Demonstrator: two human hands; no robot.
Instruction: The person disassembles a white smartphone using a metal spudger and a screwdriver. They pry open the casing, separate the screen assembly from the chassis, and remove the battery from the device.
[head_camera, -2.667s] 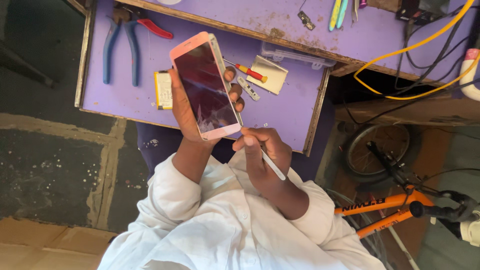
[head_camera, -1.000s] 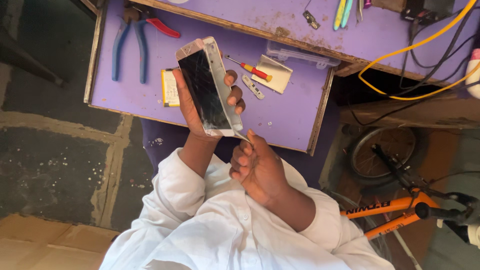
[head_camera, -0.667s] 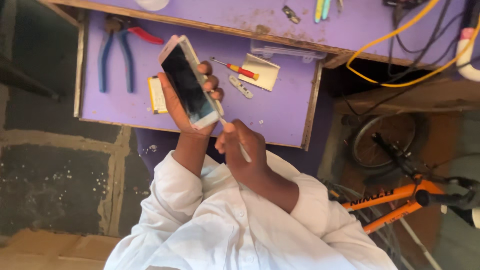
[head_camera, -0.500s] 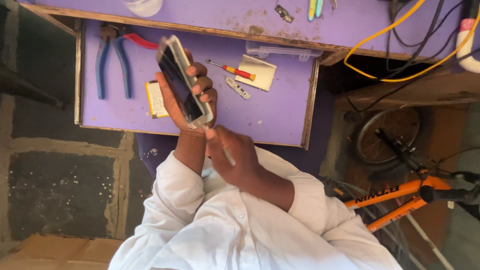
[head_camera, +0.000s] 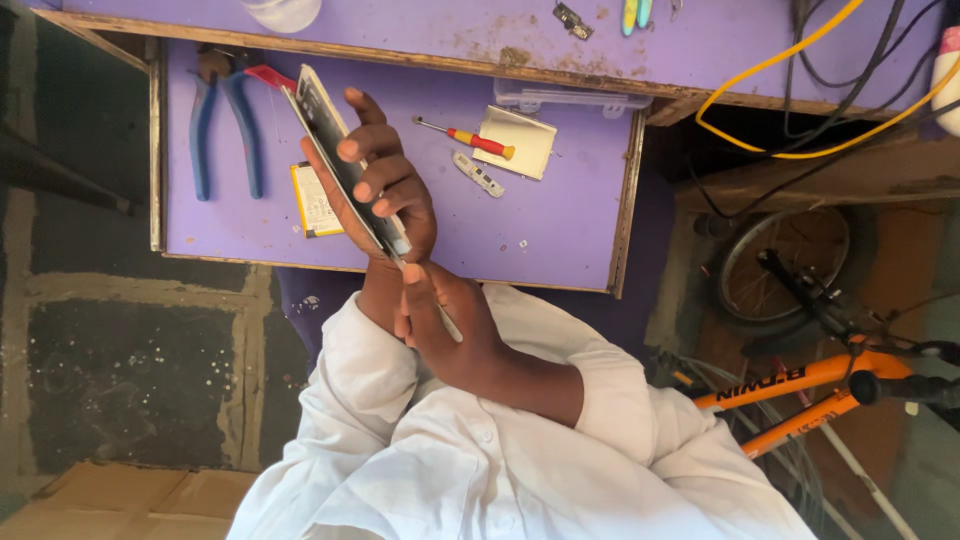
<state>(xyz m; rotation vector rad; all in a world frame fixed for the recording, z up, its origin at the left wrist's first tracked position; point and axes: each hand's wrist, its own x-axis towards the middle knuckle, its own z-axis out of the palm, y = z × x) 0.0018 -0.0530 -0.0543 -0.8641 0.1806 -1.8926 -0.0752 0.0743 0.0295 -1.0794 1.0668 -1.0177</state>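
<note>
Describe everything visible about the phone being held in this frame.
The phone is a slim, flat slab seen almost edge-on, with a dark glass front and a pale, pinkish-white frame. It is tilted steeply above the purple drawer tray. The left hand wraps it, fingers across the glass. The right hand presses a thin pale tool at its lower end. Whether it is cracked or open cannot be told.
</note>
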